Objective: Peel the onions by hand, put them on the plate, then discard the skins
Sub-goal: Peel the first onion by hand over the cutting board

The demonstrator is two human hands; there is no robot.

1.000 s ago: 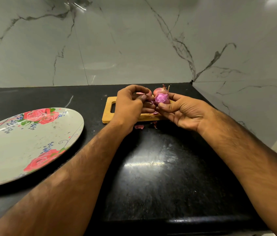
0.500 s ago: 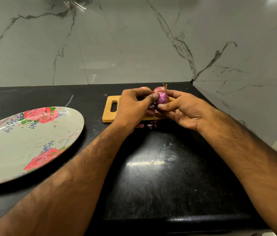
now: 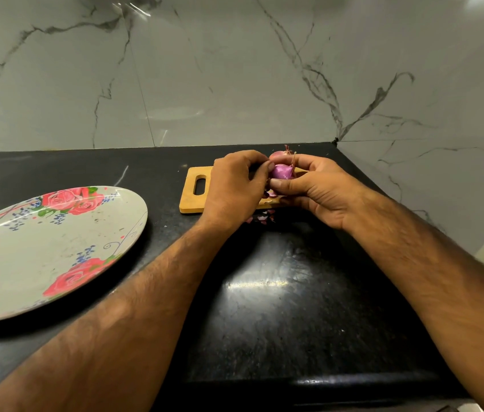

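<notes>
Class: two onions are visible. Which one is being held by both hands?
The glossy purple onion, gripped between the left hand and right hand. The duller reddish onion sits behind it.

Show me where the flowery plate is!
The plate sits on the black counter at the left of the head view, left of the wooden board.

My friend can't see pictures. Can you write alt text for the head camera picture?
The left hand and right hand pinch a small purple onion over a wooden cutting board, peeling it. Skin scraps lie on the black counter; a rose-patterned plate sits at left.
</notes>
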